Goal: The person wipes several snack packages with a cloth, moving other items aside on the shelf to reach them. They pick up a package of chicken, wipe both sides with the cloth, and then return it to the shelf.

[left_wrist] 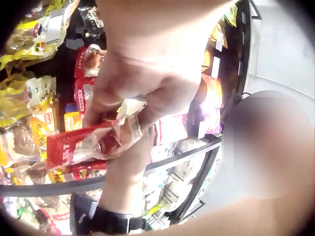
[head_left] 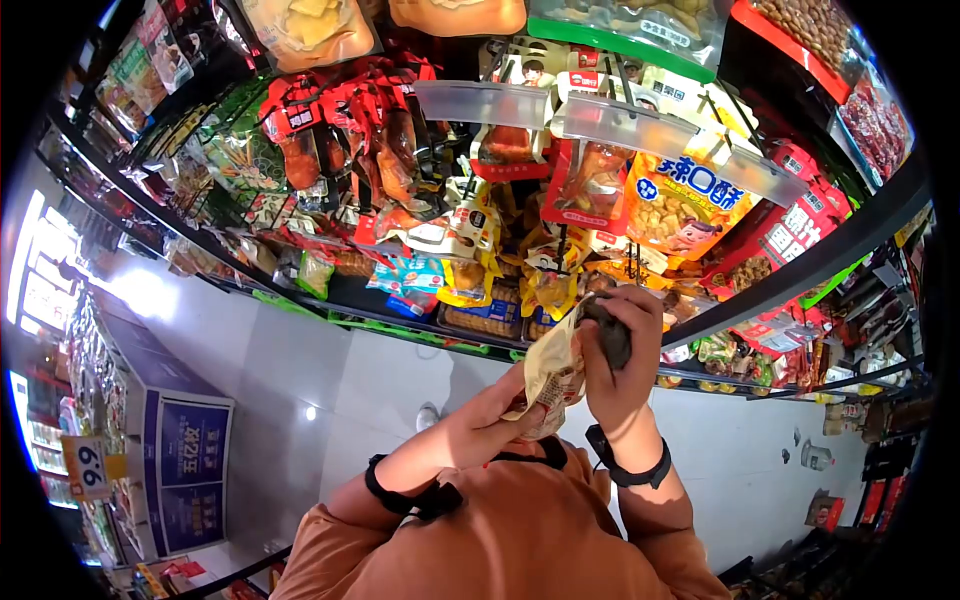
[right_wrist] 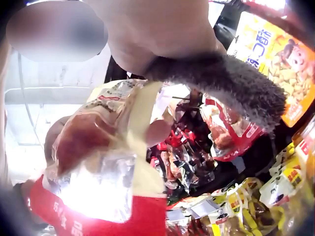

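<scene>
In front of the chest, my left hand [head_left: 497, 415] grips a packaged meat snack [head_left: 552, 368]. In the right wrist view this packet [right_wrist: 88, 140] has a cream upper part, a clear window with brown meat behind it and a red band along one end. My right hand [head_left: 632, 345] holds a dark grey fluffy cloth [head_left: 610, 338] close against the packet's upper end. From the right wrist the cloth [right_wrist: 231, 86] hangs out beyond the right hand [right_wrist: 162, 29], its pile thick and shaggy. The left wrist view shows the left hand [left_wrist: 142, 83] over the packet [left_wrist: 74, 145].
A shelf ahead bears hanging red chicken-leg packs [head_left: 395, 160], an orange snack bag [head_left: 685, 210] and yellow packs [head_left: 550, 275]. Clear plastic strips [head_left: 625, 120] and a black rail [head_left: 810, 270] cross it. A purple display stand [head_left: 190, 450] stands on the floor at left.
</scene>
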Demonstrator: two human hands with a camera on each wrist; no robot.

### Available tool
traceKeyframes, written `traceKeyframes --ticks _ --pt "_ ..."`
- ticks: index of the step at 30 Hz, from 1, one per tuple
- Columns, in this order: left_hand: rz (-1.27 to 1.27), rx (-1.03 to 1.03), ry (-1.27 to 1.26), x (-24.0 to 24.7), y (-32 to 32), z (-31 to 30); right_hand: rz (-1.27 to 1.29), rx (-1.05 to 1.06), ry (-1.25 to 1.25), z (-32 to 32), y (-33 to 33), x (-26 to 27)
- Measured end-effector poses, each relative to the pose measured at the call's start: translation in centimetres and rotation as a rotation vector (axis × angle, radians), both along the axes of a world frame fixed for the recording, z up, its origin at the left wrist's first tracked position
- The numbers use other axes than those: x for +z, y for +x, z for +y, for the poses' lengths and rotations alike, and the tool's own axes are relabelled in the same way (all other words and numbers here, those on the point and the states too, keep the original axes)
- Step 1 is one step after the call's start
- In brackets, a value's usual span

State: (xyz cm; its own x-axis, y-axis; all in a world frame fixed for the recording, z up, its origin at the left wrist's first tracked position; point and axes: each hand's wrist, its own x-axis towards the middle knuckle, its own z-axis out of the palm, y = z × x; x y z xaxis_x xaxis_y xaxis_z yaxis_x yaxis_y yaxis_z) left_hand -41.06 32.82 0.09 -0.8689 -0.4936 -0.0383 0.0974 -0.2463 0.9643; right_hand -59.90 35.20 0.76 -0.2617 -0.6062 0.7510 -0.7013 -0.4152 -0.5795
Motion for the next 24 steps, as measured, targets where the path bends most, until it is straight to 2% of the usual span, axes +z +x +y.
traceKeyframes --ticks 1,2,4,5,6,8,9,11,12,14,15,16,18,20,21,22,24 --pt "0.081 0.025 -0.125 -0.4 -0.1 -0.4 -0.069 -0.016 0.023 -0.1 0.1 -0.1" --pt "0.083 0.028 -0.119 -0.3 -0.1 -0.7 -0.067 -0.013 0.029 0.1 0.6 0.3" --pt "0.062 0.122 0.138 0.1 0.1 -1.0 0.096 0.073 0.025 1.0 2.3 1.5" --pt "0.122 0.119 0.189 0.1 0.7 -1.2 0.138 0.202 0.032 1.0 3.7 1.5" --pt "0.254 0.148 0.246 0.7 1.2 -1.1 0.137 0.246 -0.007 0.5 5.1 0.8" --pt "0.121 0.259 0.263 -0.9 1.6 -2.0 0.104 0.203 -0.002 0.0 6.4 0.4" --pt "0.106 0.249 0.260 -0.8 2.3 -2.4 0.091 0.191 -0.005 -0.2 6.9 0.4" --pt "0.247 0.285 0.478 0.2 3.9 -3.2 0.271 0.250 0.053 -0.4 8.0 0.6" --pt "0.232 0.273 0.474 0.8 4.8 -4.0 0.259 0.235 0.050 -0.2 8.9 0.7" --pt "-0.248 0.285 -0.644 1.7 6.3 -5.7 0.449 0.196 0.112 0.5 10.7 0.6" --pt "-0.025 0.345 -0.317 1.4 5.8 -6.0 0.492 0.193 0.070 0.3 11.4 0.2" --pt "-0.146 0.296 -0.409 1.8 6.5 -7.2 0.489 0.178 0.071 0.1 11.7 -0.1" --pt "0.296 0.218 0.478 2.6 6.2 -7.8 0.472 0.164 0.052 -0.1 12.4 -0.7" --pt "0.362 0.117 0.614 3.4 6.1 -8.0 0.428 0.111 0.001 -0.8 12.5 -1.3" --pt "0.186 0.136 0.501 2.8 6.2 -7.9 0.350 0.078 -0.063 -1.0 12.5 -1.7" --pt "0.186 -0.027 0.373 2.7 6.4 -8.2 0.273 0.042 -0.125 -1.2 12.4 -1.9" --pt "0.093 -0.123 0.365 1.9 7.2 -8.0 0.222 0.011 -0.163 -1.4 12.0 -1.3"
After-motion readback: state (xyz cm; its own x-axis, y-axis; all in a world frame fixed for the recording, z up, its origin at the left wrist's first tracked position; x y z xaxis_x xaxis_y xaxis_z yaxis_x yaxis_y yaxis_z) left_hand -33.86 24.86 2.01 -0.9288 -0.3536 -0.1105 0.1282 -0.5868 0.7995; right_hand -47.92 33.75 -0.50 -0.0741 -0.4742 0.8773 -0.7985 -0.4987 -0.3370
